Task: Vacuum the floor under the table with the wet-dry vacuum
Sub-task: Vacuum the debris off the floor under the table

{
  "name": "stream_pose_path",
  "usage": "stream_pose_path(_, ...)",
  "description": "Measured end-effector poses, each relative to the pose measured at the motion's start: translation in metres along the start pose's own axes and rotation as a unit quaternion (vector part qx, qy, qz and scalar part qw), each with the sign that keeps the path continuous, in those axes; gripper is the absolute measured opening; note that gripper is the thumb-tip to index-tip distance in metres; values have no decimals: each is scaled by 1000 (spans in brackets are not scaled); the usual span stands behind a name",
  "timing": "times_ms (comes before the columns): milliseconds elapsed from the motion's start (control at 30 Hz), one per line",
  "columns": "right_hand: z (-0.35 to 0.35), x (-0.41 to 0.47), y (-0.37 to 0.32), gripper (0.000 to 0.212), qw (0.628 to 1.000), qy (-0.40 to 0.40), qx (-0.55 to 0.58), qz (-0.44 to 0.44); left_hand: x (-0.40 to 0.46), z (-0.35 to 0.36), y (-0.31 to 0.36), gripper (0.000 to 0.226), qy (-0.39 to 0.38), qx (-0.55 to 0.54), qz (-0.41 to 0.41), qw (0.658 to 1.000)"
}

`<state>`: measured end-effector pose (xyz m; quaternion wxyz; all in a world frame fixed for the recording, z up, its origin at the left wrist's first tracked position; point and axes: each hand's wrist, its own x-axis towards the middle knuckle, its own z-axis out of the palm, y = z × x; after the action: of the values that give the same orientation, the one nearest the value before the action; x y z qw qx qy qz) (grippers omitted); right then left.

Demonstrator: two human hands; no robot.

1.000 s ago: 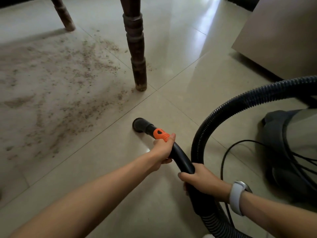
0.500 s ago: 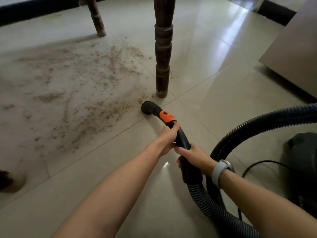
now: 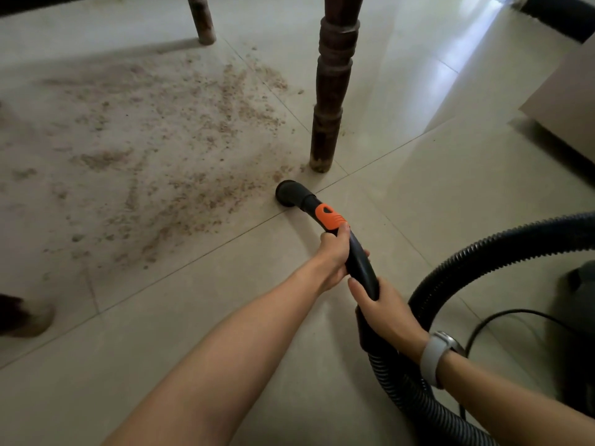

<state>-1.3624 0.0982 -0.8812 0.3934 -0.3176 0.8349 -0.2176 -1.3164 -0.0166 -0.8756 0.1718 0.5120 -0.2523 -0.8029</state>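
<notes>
A black vacuum nozzle [image 3: 289, 193] with an orange collar [image 3: 329, 216] rests on the tiled floor, at the near edge of a wide patch of brown debris [image 3: 180, 140]. My left hand [image 3: 331, 257] grips the black handle tube just behind the orange collar. My right hand [image 3: 383, 305] grips the same tube lower down, where the ribbed hose [image 3: 467, 252] begins. The hose loops right toward the dark vacuum body [image 3: 576, 320] at the right edge. A turned wooden table leg [image 3: 330, 91] stands just beyond the nozzle.
A second table leg [image 3: 201, 20] stands further back. Another dark leg foot [image 3: 22, 315] shows at the left edge. A black power cord [image 3: 502, 317] lies by the vacuum. A beige cabinet [image 3: 566, 101] sits at the right.
The nozzle has slid forward across the tiles to the edge of the debris beside the table leg. Both hands moved with it and now grip closer together.
</notes>
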Motion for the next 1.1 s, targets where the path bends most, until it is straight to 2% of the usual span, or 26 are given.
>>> stream_pose_path(633, 36, -12, -18, 40, 994, -108, -19, -21, -28, -60, -4, 51, 72, 14, -4, 997)
stream_pose_path(900, 58, -25, -35, 36, 989, -138, -37, -36, -44, -92, 0, 49, 98, -3, -1, 995)
stream_pose_path(1100, 74, -32, -51, 43, 983, -157, -78, -54, -56, -116, 5, 48, 127, -33, 5, 991)
